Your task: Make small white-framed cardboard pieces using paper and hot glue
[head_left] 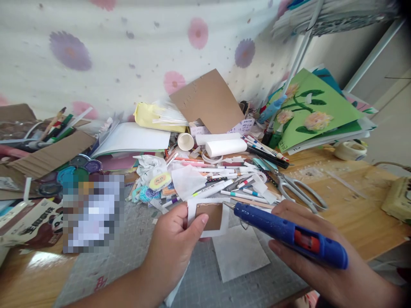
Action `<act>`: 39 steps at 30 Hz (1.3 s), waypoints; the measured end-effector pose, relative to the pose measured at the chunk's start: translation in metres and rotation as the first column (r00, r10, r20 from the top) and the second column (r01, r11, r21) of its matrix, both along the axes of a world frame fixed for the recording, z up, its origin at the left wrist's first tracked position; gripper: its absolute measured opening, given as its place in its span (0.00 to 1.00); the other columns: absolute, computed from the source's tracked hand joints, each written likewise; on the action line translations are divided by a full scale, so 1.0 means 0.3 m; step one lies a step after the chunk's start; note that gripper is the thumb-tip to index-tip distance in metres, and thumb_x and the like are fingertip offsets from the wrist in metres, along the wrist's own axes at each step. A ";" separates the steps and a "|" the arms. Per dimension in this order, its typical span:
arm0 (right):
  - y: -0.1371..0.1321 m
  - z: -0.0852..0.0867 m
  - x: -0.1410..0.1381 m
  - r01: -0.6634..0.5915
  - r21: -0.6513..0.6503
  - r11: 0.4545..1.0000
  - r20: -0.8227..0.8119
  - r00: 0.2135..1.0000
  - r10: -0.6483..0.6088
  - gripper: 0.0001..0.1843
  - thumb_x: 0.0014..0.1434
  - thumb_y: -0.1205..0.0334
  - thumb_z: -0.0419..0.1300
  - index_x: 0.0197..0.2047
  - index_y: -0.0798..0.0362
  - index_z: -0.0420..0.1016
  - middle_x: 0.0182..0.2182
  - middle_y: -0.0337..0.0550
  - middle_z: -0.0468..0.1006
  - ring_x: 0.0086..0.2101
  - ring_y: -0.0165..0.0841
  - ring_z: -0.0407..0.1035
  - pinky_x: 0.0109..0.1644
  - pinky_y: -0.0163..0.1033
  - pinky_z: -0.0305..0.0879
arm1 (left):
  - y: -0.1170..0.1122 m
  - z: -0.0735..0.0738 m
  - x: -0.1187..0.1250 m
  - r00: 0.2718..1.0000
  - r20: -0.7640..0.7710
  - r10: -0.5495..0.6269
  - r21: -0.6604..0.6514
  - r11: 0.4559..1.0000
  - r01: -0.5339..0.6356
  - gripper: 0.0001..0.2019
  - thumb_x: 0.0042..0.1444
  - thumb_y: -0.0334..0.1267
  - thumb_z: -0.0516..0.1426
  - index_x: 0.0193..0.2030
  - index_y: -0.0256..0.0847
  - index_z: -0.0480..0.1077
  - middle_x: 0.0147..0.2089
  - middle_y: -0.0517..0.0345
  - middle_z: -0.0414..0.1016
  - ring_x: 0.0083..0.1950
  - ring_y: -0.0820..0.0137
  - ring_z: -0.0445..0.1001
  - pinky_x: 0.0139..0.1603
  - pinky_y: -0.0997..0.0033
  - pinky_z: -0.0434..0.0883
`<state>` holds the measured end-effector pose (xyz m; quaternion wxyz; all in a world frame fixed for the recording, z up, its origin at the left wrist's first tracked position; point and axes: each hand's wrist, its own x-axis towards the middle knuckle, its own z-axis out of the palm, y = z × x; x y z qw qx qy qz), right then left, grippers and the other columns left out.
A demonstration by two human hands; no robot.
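Note:
My left hand [180, 239] pinches a small brown cardboard piece [212, 219] lying on a white paper sheet [214, 233] whose border shows all round it. A thin glossy line, like glue, runs along the cardboard's upper edge. My right hand [317, 252] is wrapped round a blue glue gun [285, 233] with a red part in its body. The gun's metal tip points left and sits close to the paper's upper right corner; whether it touches, I cannot tell. Below, a white square sheet [240, 252] rests on the grey cutting mat [128, 265].
Behind my hands lies a heap of pens, with scissors [297, 190] at its right and a white roll [226, 147] on top. A large cardboard sheet [208, 100] leans at the back. Left are paint pots [80, 175] and a panda packet [30, 224]; right, a tape roll [349, 150].

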<state>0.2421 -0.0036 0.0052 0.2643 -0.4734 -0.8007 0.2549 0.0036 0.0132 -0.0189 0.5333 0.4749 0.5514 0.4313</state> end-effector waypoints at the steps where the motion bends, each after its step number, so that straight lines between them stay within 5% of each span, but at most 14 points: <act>1: 0.001 0.002 -0.003 -0.011 0.000 1.000 -0.005 1.000 0.011 0.03 0.60 0.59 0.55 0.34 0.47 0.67 0.31 0.37 0.71 0.32 0.33 0.68 0.35 0.37 0.69 | 0.001 0.002 0.001 1.000 -0.001 -0.002 -0.002 1.000 0.002 0.09 0.52 0.44 0.59 0.36 0.41 0.72 0.33 0.57 0.79 0.34 0.65 0.76 0.32 0.69 0.74; 10: 0.022 0.009 -0.024 -0.064 0.091 0.994 -0.011 0.998 0.066 0.03 0.56 0.63 0.57 0.31 0.46 0.67 0.27 0.36 0.71 0.27 0.32 0.68 0.29 0.34 0.69 | 0.000 0.005 0.003 1.000 -0.023 -0.007 0.010 1.000 0.007 0.08 0.53 0.43 0.58 0.33 0.40 0.71 0.30 0.58 0.78 0.33 0.64 0.76 0.30 0.70 0.74; 21: 0.010 -0.015 -0.018 0.040 0.094 0.995 -0.060 0.998 -0.034 0.07 0.55 0.60 0.59 0.39 0.44 0.72 0.34 0.39 0.75 0.33 0.36 0.70 0.37 0.37 0.70 | 0.003 -0.008 -0.002 0.999 0.039 -0.012 0.003 1.000 0.012 0.08 0.54 0.44 0.57 0.34 0.41 0.71 0.32 0.58 0.77 0.34 0.65 0.75 0.34 0.68 0.74; 28: 0.013 -0.007 0.005 -0.041 0.049 0.998 0.075 0.997 0.037 0.16 0.54 0.62 0.61 0.47 0.42 0.71 0.38 0.40 0.77 0.37 0.37 0.72 0.42 0.39 0.71 | 0.004 -0.012 0.003 0.993 0.115 0.011 -0.033 0.999 -0.007 0.08 0.54 0.43 0.58 0.33 0.41 0.71 0.32 0.59 0.77 0.33 0.68 0.74 0.27 0.75 0.71; 39: 0.000 -0.015 -0.020 -0.017 0.114 0.993 0.005 1.000 0.016 0.19 0.53 0.63 0.61 0.49 0.40 0.73 0.43 0.41 0.78 0.43 0.43 0.73 0.45 0.42 0.74 | 0.003 0.020 0.009 0.972 0.219 0.084 -0.110 0.992 -0.061 0.09 0.51 0.42 0.60 0.36 0.39 0.73 0.35 0.55 0.79 0.32 0.68 0.75 0.25 0.74 0.71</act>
